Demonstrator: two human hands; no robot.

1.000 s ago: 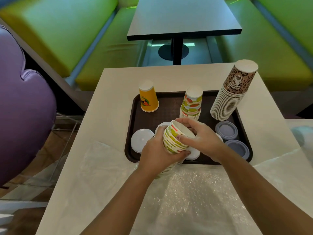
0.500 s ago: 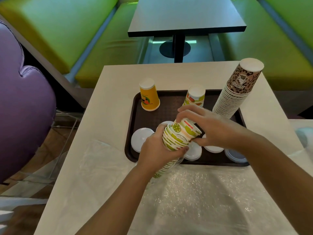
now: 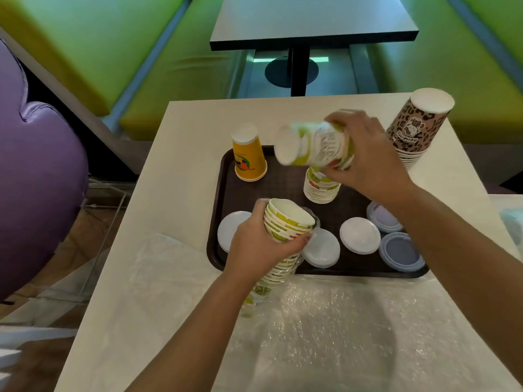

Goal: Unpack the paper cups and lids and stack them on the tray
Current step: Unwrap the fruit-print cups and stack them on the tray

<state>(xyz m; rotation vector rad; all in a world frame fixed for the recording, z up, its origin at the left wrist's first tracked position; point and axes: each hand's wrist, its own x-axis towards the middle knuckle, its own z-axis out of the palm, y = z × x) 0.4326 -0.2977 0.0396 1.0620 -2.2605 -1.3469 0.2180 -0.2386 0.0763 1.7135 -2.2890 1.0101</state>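
Above tray (image 3: 218, 193), right hand (image 3: 365, 157) grips sideways cup (image 3: 314, 145); left hand (image 3: 254, 247) grips cup stack (image 3: 285, 222).

No legible text on cups (image 3: 249, 159)

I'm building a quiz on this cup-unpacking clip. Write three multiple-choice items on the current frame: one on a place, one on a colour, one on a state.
1. Where does the upside-down yellow cup stand?
A. far left corner of the tray
B. on the plastic wrap
C. on the dark table behind

2. What colour is the tray?
A. white
B. dark brown
C. green

3. What is the right hand doing?
A. resting flat on the table
B. holding a fruit-print cup above the stack on the tray
C. pressing a lid

Answers:
1 A, the yellow cup sits in the corner of the tray.
2 B, its surface is dark brown.
3 B, the right hand grips the fruit-print cup over the stack.
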